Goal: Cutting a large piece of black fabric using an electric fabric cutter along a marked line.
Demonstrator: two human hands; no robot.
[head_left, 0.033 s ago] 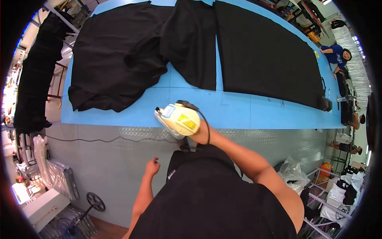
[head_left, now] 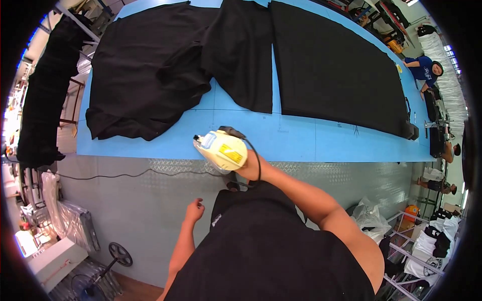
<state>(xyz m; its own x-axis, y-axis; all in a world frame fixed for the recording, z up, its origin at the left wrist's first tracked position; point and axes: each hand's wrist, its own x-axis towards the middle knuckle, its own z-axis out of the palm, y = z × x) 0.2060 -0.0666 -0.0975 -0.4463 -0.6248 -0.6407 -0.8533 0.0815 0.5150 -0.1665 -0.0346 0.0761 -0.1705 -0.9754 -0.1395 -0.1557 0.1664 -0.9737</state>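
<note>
My right hand (head_left: 246, 168) is wrapped around a cream-coloured electric fabric cutter (head_left: 223, 151) with a yellow label and a dark cord. The cutter is held in the air over the front edge of the blue table (head_left: 296, 143); its body hides part of my fingers. My left hand (head_left: 195, 209) hangs low beside my body, fingers loosely bent and apart, holding nothing. Beyond the cutter lies a rumpled black cloth (head_left: 135, 75), with a narrower folded black cloth (head_left: 243, 65) next to it. A flat stack of black cloth (head_left: 341, 70) covers the right part of the table.
A dark power cable (head_left: 115, 176) trails leftward from near the cutter. At the right end of the table another person (head_left: 424, 70) leans on it. Rolls of black fabric (head_left: 45, 95) stand at the left. A metal rack (head_left: 401, 241) with garments is at my right.
My right hand and the cutter have shifted slightly to the left. My left hand and the cloths stay where they were.
</note>
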